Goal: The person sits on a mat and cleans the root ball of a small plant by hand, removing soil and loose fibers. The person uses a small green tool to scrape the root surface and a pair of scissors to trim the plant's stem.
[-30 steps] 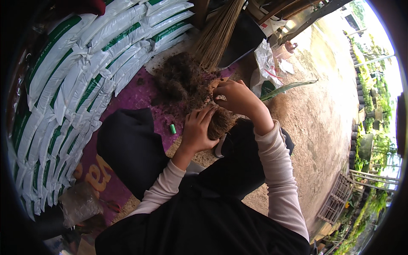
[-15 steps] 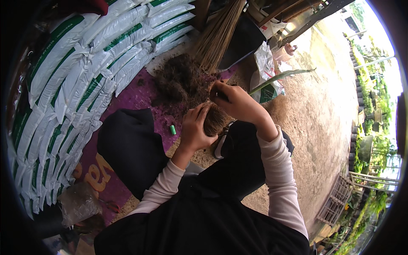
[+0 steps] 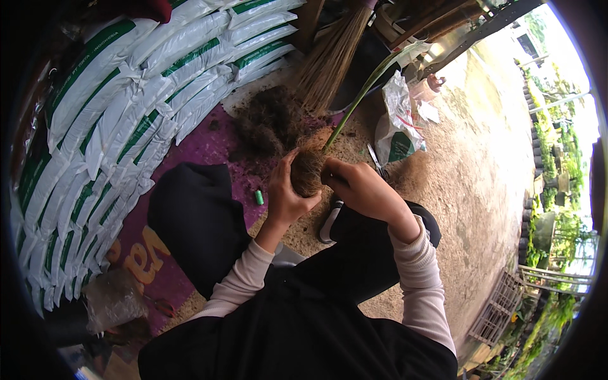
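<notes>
Between my hands, above the ground in front of me, is a round root ball (image 3: 306,171) covered in brown fibre. A long green plant stem (image 3: 358,96) rises from its top and leans to the far right. My left hand (image 3: 286,195) cups the ball's left side, thumb toward me and fingers wrapped round. On the right side my right hand (image 3: 364,190) is closed against the ball, its fingertips partly hidden; whether they also pinch a thread cannot be made out. A small green spool-like cylinder (image 3: 259,197) lies left of my left hand.
Loose dark fibre (image 3: 269,120) is heaped on a purple sheet (image 3: 212,142) beyond my hands. Stacked white-and-green bags (image 3: 136,120) rise on the left. A stick broom (image 3: 334,60) stands behind the heap. A crumpled white bag (image 3: 398,117) and a metal tool (image 3: 376,158) lie at right.
The root ball has turned, so the stem now points up and away instead of to the right. My right hand has moved nearer me, from the ball's top to its right side.
</notes>
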`<action>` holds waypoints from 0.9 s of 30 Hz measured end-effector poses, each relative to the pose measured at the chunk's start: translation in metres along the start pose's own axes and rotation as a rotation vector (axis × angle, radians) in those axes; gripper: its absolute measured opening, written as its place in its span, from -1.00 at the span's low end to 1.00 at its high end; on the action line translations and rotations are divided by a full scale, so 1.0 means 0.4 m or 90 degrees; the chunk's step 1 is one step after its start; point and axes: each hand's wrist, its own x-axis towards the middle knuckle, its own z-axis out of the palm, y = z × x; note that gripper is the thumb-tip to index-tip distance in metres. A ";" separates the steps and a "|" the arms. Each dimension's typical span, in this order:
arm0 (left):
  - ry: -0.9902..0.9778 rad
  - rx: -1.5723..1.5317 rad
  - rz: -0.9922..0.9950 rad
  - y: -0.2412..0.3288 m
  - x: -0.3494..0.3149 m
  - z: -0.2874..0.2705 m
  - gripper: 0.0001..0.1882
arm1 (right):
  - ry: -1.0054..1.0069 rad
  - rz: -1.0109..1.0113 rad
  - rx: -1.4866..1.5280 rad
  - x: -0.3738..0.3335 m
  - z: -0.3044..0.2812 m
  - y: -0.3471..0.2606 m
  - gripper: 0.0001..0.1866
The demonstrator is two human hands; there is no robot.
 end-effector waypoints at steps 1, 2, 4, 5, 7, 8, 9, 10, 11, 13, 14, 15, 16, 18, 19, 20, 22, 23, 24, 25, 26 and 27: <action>-0.002 -0.015 -0.002 0.000 0.000 0.000 -0.13 | 0.004 -0.016 0.027 -0.004 -0.001 -0.012 -0.80; -0.007 -0.019 -0.002 0.000 0.000 0.000 -0.13 | 0.007 -0.032 0.054 -0.008 -0.001 -0.018 -0.80; -0.017 -0.026 -0.002 0.001 -0.001 -0.001 -0.12 | 0.016 -0.035 0.065 -0.015 0.000 -0.011 -0.80; -0.014 -0.061 -0.020 0.003 -0.002 0.000 -0.13 | 0.021 -0.037 0.071 -0.019 0.000 -0.007 -0.80; -0.007 -0.132 -0.057 0.009 -0.002 0.004 -0.15 | 0.028 -0.010 0.088 -0.029 -0.012 0.006 -0.80; -0.013 -0.169 -0.067 0.008 -0.002 0.005 -0.16 | 0.031 0.003 0.096 -0.033 -0.018 0.011 -0.80; -0.018 -0.206 -0.077 0.005 -0.001 0.004 -0.17 | 0.027 0.018 0.071 -0.037 -0.020 0.013 -0.81; -0.022 -0.244 -0.087 0.003 0.002 0.004 -0.18 | 0.023 0.033 0.046 -0.041 -0.024 0.014 -0.81; -0.025 -0.261 -0.094 0.001 0.002 0.006 -0.19 | 0.019 0.048 0.021 -0.044 -0.026 0.015 -0.82; -0.034 -0.295 -0.109 -0.003 0.000 0.007 -0.20 | 0.019 0.107 -0.095 -0.038 -0.005 0.025 -0.82; -0.029 -0.339 -0.141 -0.004 -0.001 0.006 -0.21 | 0.020 0.138 -0.152 -0.037 0.003 0.029 -0.82; -0.024 -0.383 -0.174 -0.005 -0.001 0.006 -0.22 | 0.021 0.111 -0.134 -0.039 0.001 0.030 -0.83; -0.016 -0.425 -0.207 -0.006 -0.002 0.004 -0.23 | 0.020 0.082 -0.116 -0.039 -0.001 0.028 -0.83; -0.005 -0.533 -0.272 -0.017 -0.005 0.003 -0.25 | 0.034 0.030 -0.086 -0.043 -0.005 0.024 -0.84; 0.002 -0.588 -0.304 -0.020 -0.005 0.003 -0.26 | 0.047 0.007 -0.074 -0.048 -0.006 0.021 -0.85; -0.003 -0.595 -0.320 -0.021 -0.006 0.002 -0.27 | 0.060 -0.017 -0.062 -0.052 -0.007 0.018 -0.85; -0.014 -0.609 -0.354 -0.019 -0.009 -0.001 -0.27 | 0.084 -0.052 -0.058 -0.057 -0.011 0.010 -0.87; -0.021 -0.647 -0.373 -0.019 -0.011 -0.002 -0.27 | 0.096 -0.069 -0.056 -0.061 -0.012 0.007 -0.88; -0.028 -0.686 -0.392 -0.019 -0.013 -0.002 -0.26 | 0.104 -0.111 -0.045 -0.065 -0.015 0.004 -0.89; -0.035 -0.725 -0.411 -0.018 -0.014 -0.002 -0.26 | 0.112 -0.153 -0.035 -0.070 -0.020 0.001 -0.90; -0.039 -0.724 -0.407 -0.015 -0.014 -0.002 -0.25 | 0.120 -0.195 -0.025 -0.074 -0.023 -0.001 -0.91; -0.043 -0.722 -0.404 -0.011 -0.014 -0.002 -0.25 | 0.141 -0.206 -0.009 -0.076 -0.023 -0.006 -0.91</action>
